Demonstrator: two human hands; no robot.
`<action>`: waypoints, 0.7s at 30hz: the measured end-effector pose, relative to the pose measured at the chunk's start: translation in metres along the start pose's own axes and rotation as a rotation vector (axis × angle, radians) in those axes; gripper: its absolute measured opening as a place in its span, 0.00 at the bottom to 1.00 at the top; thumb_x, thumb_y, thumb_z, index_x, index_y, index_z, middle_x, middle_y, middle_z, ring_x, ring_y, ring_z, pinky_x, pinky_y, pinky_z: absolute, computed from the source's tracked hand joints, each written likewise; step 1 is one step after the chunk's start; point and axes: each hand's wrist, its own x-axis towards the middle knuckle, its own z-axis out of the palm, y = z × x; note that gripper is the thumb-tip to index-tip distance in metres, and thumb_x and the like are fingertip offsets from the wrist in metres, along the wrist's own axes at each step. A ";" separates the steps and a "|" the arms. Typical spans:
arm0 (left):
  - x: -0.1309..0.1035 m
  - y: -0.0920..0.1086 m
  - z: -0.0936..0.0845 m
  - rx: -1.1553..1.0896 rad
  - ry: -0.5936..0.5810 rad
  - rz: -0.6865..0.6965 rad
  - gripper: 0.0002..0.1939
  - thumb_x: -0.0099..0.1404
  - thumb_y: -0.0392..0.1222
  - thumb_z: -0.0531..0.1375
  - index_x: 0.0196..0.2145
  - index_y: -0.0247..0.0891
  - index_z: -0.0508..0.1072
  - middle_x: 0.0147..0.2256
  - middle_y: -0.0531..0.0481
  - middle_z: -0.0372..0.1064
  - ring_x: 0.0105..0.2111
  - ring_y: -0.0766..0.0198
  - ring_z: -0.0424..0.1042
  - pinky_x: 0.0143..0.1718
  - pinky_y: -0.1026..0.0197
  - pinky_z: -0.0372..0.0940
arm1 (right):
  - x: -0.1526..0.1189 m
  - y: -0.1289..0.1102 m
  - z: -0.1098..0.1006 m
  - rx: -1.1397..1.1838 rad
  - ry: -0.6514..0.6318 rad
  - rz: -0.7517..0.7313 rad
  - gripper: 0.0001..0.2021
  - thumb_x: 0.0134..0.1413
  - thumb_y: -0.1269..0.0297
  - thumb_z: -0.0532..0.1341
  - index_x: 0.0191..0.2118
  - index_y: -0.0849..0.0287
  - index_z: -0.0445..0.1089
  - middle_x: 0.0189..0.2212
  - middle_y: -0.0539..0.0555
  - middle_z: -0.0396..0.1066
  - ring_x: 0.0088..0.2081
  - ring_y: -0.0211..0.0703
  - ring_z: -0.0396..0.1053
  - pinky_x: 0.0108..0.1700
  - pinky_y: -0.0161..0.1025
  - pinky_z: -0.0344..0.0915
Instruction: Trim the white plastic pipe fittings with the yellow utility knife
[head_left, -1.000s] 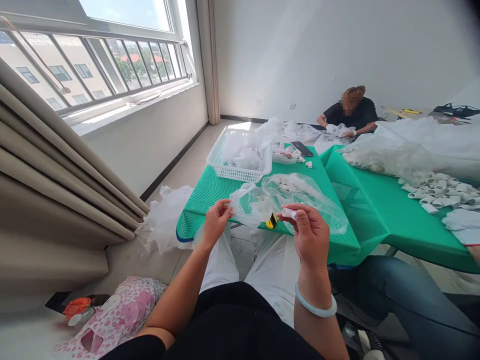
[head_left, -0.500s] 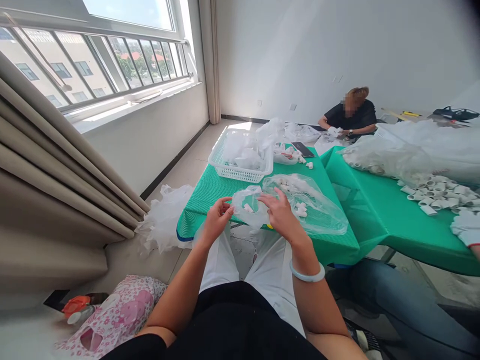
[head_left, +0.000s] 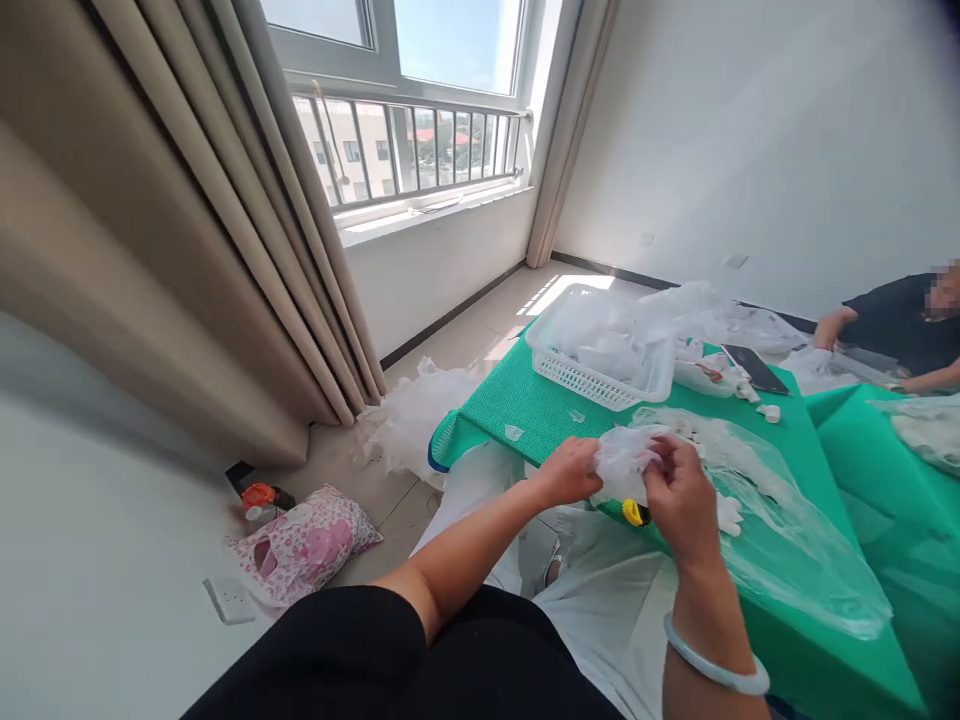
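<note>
Between my hands is a crumpled clear plastic bag (head_left: 624, 460), held over the near edge of the green-covered table (head_left: 495, 410). The fingers of my left hand (head_left: 574, 470) are closed on its left side. On its right side my right hand (head_left: 681, 490) pinches the plastic with thumb and fingers. Whether anything is inside the bag cannot be made out. White pipe fittings (head_left: 728, 514) lie just right of my right hand. A larger clear plastic bag (head_left: 806, 560) spreads flat beyond them. Something yellow and black (head_left: 635, 513) sits at the table edge below the held bag.
A white plastic basket (head_left: 574, 378) full of clear bags stands at the back of the table. Right of it are more fittings (head_left: 769, 412) and a dark flat tablet-like object (head_left: 754, 368). A person (head_left: 900, 325) sits at far right. Plastic bags (head_left: 420, 410) lie on the floor.
My view has turned left. The bag, spread loosely between my spread fingers before, is now bunched up, and both hands have closed on it.
</note>
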 end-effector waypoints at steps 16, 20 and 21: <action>-0.126 -0.020 -0.117 -0.157 -0.293 -0.161 0.07 0.59 0.36 0.58 0.38 0.36 0.71 0.32 0.52 0.69 0.35 0.66 0.67 0.37 0.66 0.60 | 0.004 -0.061 -0.001 0.279 -0.660 0.184 0.10 0.33 0.60 0.62 0.27 0.58 0.71 0.23 0.51 0.72 0.25 0.41 0.69 0.26 0.35 0.67; -0.155 -0.038 -0.142 -0.120 0.011 -0.262 0.32 0.51 0.44 0.67 0.53 0.41 0.64 0.51 0.44 0.64 0.48 0.58 0.65 0.46 0.60 0.62 | 0.012 -0.100 0.049 0.440 -0.793 0.114 0.09 0.34 0.63 0.59 0.27 0.58 0.70 0.22 0.49 0.71 0.23 0.39 0.68 0.30 0.38 0.68; -0.155 -0.038 -0.149 -0.099 0.096 -0.276 0.35 0.50 0.45 0.67 0.55 0.43 0.62 0.52 0.43 0.63 0.48 0.57 0.65 0.46 0.59 0.62 | 0.014 -0.111 0.068 0.480 -0.804 0.090 0.09 0.33 0.64 0.58 0.27 0.58 0.69 0.22 0.49 0.71 0.24 0.39 0.68 0.31 0.38 0.68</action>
